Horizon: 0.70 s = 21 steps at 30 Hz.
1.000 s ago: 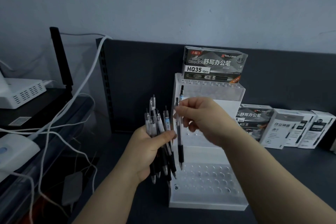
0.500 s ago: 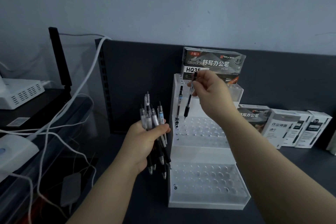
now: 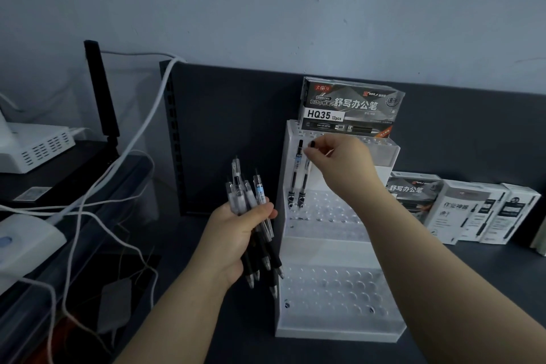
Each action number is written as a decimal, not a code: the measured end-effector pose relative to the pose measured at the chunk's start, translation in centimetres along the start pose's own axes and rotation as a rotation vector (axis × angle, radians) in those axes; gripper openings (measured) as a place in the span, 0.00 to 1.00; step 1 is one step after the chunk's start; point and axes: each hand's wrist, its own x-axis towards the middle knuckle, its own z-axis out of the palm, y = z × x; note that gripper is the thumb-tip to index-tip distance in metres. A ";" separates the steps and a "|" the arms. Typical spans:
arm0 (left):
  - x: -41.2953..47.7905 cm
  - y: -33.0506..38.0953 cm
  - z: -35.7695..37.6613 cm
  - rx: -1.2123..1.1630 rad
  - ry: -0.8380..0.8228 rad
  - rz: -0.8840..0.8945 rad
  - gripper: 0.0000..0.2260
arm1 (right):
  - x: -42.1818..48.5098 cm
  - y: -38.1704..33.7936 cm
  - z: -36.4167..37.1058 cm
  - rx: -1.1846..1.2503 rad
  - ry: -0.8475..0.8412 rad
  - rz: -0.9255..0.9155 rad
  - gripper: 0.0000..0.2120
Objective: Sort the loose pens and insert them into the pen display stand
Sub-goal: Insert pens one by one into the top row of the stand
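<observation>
Pale wall (image 3: 266, 9) is backing a dark grey tabletop (image 3: 508, 266). Centre frame, right hand (image 3: 342, 162) is pinching a clear black-gripped pen (image 3: 304, 180) upright, tip down in the white tiered plastic stand (image 3: 339, 251); left hand (image 3: 233, 236) is gripping spare pens (image 3: 251, 195).

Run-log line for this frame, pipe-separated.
left hand: grips pen bundle | right hand: pinches pen top, tip at middle-tier hole | pen display stand: one seated pen alongside

An HQ35 box (image 3: 351, 108) stands at back, white boxes (image 3: 469, 213) right, router (image 3: 32, 146) and cables (image 3: 141, 133) left.
</observation>
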 end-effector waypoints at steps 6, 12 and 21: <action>-0.4 0.1 -0.2 0.003 -0.013 0.009 0.03 | 0.1 -0.4 -0.5 -0.044 -0.020 0.008 0.07; -1.0 0.4 0.2 0.021 -0.053 0.010 0.03 | -0.2 -0.7 -0.8 -0.064 -0.044 0.025 0.10; -2.0 0.6 1.6 0.067 -0.173 0.074 0.05 | -5.7 -2.8 -0.1 0.285 -0.320 0.089 0.04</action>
